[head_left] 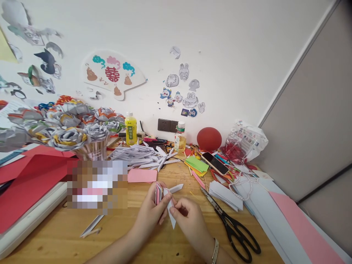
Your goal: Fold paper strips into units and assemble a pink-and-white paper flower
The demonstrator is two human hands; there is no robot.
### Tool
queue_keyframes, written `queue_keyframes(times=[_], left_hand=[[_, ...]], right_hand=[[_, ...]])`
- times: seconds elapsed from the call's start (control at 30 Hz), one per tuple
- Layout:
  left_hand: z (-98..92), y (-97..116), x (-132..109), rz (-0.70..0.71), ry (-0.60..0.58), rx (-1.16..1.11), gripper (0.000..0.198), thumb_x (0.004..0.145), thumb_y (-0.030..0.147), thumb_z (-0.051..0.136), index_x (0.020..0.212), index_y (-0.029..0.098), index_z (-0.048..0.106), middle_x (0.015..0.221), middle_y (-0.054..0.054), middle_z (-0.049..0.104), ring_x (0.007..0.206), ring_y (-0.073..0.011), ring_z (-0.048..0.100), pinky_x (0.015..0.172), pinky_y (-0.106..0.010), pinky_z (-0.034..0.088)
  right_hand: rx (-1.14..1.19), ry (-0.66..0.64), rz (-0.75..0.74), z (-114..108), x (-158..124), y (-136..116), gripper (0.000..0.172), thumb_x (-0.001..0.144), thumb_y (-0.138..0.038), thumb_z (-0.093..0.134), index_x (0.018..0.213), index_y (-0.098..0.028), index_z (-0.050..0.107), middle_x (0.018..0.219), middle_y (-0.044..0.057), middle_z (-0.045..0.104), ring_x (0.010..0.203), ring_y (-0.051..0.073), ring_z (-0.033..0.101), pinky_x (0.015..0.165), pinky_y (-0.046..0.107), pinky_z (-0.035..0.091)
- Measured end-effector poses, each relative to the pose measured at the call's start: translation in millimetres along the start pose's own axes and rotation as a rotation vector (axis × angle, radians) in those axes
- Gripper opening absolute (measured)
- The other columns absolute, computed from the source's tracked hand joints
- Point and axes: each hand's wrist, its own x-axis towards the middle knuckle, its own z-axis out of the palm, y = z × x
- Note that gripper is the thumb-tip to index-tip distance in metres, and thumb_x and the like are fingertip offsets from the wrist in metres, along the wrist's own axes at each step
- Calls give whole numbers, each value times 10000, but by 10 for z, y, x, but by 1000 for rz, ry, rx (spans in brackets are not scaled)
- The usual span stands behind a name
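Wooden surface (132,227) is backed by a white wall (233,55) on which cut-out drawings (184,71) are stuck. Toward six o'clock on the surface, a folded white strip (171,219) is held between both hands. By the fingers of the left hand (154,205), a bundle of folded paper (158,194), pink and white, is also gripped; by those of the right hand (189,216), the strip's edge is pinched. From the hands, black-handled scissors (223,216) are seen at four o'clock, white slips (225,196) at three, green slips (196,163) at one, a pink card (142,175) at eleven and paper flowers (68,135) at ten.
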Motion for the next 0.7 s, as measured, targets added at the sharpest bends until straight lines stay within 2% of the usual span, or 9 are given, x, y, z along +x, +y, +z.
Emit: queue_keyframes(times=[0.1,0.23,0.33,0.43,0.5,0.6,0.7], left_hand=[[-2,-3,-4,3,-6,-18,382,739,491,588,872,225,348,663,59,617,266,4,316,293,-120,217],[4,8,4,17,-16,-57,390,740,484,601,893,226,352,672,54,632,266,8,327,299,-111,216],[21,28,3,-29,-17,-89,489,720,496,615,1033,231,350,648,50,644,254,-6,335,288,-118,210],[35,32,-9,-133,-80,-98,625,709,545,595,1154,178,357,506,40,621,254,-48,370,273,-132,184],[34,25,-16,-194,-109,-88,605,712,581,564,1098,134,436,442,19,608,242,-45,340,274,-138,144],[19,22,-27,-228,-81,-92,559,712,603,551,995,123,511,488,-20,646,233,-11,266,291,-145,98],[5,41,-49,-290,-209,-132,597,690,598,587,1011,96,555,514,-52,662,253,-11,269,299,-156,90]], right_hand=[[15,22,21,19,-7,7,231,760,-271,521,560,-164,476,561,-18,484,542,113,430,520,225,315],[52,-30,44,33,-13,-1,263,787,-310,499,579,-149,524,532,-28,456,515,104,396,494,219,291],[48,-6,-32,22,-15,-20,282,794,-292,490,554,-148,526,548,-15,484,533,107,418,510,218,308],[45,85,-90,-10,-11,-29,271,800,-253,479,553,-153,532,563,-8,521,546,110,455,528,212,334],[15,157,-87,-40,-1,-20,281,803,-260,481,543,-160,518,528,-19,497,520,107,441,505,210,323],[-28,228,-75,-64,15,8,288,797,-284,501,535,-166,502,509,-26,469,504,107,417,484,212,307],[19,135,-74,-31,19,34,327,816,-317,499,525,-166,504,496,-24,466,496,107,418,474,214,310]])
